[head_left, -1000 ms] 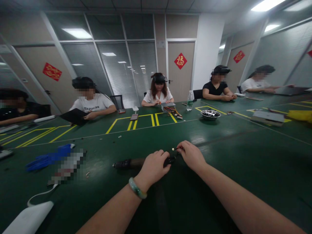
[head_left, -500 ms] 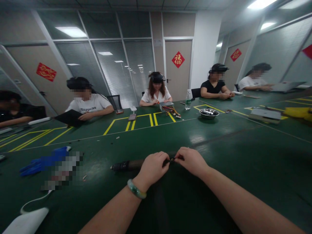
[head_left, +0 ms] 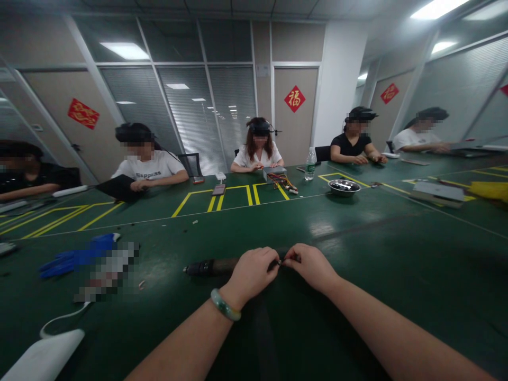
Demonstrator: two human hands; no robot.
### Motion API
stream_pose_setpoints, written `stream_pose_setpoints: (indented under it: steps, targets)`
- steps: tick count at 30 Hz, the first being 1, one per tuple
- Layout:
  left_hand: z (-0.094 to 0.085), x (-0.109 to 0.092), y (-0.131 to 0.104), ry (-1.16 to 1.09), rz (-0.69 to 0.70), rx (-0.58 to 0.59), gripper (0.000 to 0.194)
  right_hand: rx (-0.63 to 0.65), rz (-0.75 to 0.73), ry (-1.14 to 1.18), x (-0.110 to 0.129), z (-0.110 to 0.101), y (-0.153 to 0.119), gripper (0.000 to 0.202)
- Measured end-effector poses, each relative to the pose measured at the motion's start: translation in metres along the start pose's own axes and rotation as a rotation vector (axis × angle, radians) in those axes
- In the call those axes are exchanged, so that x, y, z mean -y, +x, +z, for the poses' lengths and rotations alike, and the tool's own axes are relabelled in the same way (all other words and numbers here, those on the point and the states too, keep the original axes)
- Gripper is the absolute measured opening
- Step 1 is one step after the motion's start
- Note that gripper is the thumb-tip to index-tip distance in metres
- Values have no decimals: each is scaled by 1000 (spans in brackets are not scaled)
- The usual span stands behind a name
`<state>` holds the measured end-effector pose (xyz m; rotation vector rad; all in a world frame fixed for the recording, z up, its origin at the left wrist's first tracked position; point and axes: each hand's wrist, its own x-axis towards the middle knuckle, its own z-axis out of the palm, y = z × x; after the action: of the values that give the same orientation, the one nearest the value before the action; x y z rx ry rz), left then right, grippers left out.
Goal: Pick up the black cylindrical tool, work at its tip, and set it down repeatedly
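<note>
A long dark cylindrical tool (head_left: 222, 267) lies on the green table, its narrow tip pointing left. My left hand (head_left: 256, 275), with a green bangle (head_left: 225, 305) on the wrist, is closed in front of the tool's body and hides its middle. Between its thumb and fingers is a small dark part (head_left: 273, 264). My right hand (head_left: 311, 267) pinches at a tiny shiny piece (head_left: 280, 262) beside it, the fingertips of both hands nearly touching. What exactly the right fingers hold is too small to make out.
Blue gloves (head_left: 79, 255) and a blurred-out item (head_left: 109, 270) lie to the left, near a white device (head_left: 50, 354) with a cable. Farther back stand a metal bowl (head_left: 344, 187), a bottle (head_left: 310, 164) and a box with coloured wires (head_left: 274, 174). Several people sit across the table.
The whole view has shifted slightly. The right fingertips have turned a little around the tiny piece, which now shows less. My left hand keeps its closed grip.
</note>
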<state>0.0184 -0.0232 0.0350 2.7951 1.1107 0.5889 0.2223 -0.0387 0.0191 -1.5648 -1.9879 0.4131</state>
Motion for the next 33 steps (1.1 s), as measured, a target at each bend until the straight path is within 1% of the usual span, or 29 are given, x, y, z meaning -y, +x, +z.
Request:
stream_pose_setpoints:
  steps: [3,9,12,15,21,25,31,33]
  targets:
    - [2,1,0,-5,-1,2,7,-12,-18,-8,0,3,0,4]
    - [2,0,1,33,-1,17,6,-30,-146,-101,-3,7,3,4]
    - [1,-2,1,38,-3,12,6,-29,-181,-152,-3,8,4,5]
    - [0,-2,0,28,-4,2,6,-26,-175,-162,-3,7,5,4]
    - [-2,-2,-1,35,-23,17,9,-5,-96,-91,-7,-1,3,2]
    - [-3,-2,0,41,-30,36,10,14,-92,-86,-7,-3,2,3]
    - [-4,-2,-1,21,-8,16,10,17,-78,-128,-3,-5,2,3]
    - [-5,-3,-1,22,-8,12,10,23,-95,-132,-3,-5,2,2]
